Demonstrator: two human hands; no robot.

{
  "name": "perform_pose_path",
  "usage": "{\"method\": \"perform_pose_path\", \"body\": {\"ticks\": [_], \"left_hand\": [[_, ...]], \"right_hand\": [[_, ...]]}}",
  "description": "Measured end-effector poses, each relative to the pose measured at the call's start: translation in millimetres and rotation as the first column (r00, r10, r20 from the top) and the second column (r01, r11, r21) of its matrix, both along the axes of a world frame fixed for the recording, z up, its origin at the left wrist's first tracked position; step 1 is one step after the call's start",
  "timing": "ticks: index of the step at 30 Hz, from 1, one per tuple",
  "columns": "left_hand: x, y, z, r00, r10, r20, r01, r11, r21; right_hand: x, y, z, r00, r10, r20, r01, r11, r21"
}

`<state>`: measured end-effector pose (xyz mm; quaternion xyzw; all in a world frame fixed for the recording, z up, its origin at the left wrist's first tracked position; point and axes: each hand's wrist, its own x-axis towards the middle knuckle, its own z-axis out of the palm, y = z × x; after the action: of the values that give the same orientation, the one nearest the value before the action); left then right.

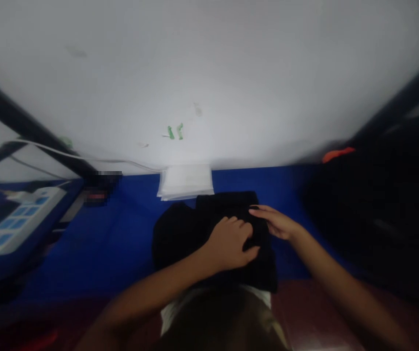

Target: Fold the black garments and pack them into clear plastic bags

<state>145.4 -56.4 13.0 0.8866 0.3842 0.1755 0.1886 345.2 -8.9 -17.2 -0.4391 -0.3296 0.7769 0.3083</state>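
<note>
A folded black cloth item, perhaps a garment, lies in front of me on a blue surface. Its folds are too dark to make out. My left hand rests on top of it, with the fingers curled into the fabric and the thumb out to the side. At the item's right edge is my right hand, its fingers stretched out and touching the upper face. Part of that hand's underside is hidden by the cloth.
Behind the cloth, a stack of white, clear-edged sheets or bags sits against the pale wall. A white power strip with blue sockets is at left. Dark frame bars flank both sides. A large dark mass fills the right.
</note>
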Motion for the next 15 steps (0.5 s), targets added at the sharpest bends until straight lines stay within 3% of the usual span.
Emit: {"method": "perform_pose_path", "body": {"ticks": [3, 5, 7, 9, 12, 15], "left_hand": [[-18.6, 7.0, 7.4, 0.988, 0.062, 0.144, -0.038, 0.986, -0.164], [-39.5, 10.7, 11.9, 0.940, 0.162, 0.300, -0.076, 0.958, -0.277], [-66.1, 11.9, 12.1, 0.831, 0.312, 0.461, -0.117, 0.908, -0.403], [-96.3, 9.8, 7.6, 0.674, 0.486, 0.555, -0.099, 0.805, -0.585], [-141.5, 1.4, -2.4, 0.443, 0.719, 0.536, -0.188, 0.659, -0.728], [-177.4, -8.3, -9.3, 0.319, 0.805, 0.500, -0.274, 0.584, -0.764]], "right_hand": [[6.1, 0.0, -4.4, 0.998, 0.069, -0.009, -0.068, 0.995, 0.073], [9.2, -1.2, -5.3, 0.996, 0.092, 0.001, -0.091, 0.987, 0.132], [9.8, -3.6, -2.8, 0.987, 0.133, 0.087, -0.149, 0.965, 0.214], [8.0, -6.5, 2.3, 0.948, 0.212, 0.239, -0.284, 0.903, 0.323], [4.3, -8.1, 10.6, 0.854, 0.294, 0.429, -0.476, 0.774, 0.417], [5.1, -4.5, 15.4, 0.835, 0.270, 0.480, -0.487, 0.769, 0.414]]}}
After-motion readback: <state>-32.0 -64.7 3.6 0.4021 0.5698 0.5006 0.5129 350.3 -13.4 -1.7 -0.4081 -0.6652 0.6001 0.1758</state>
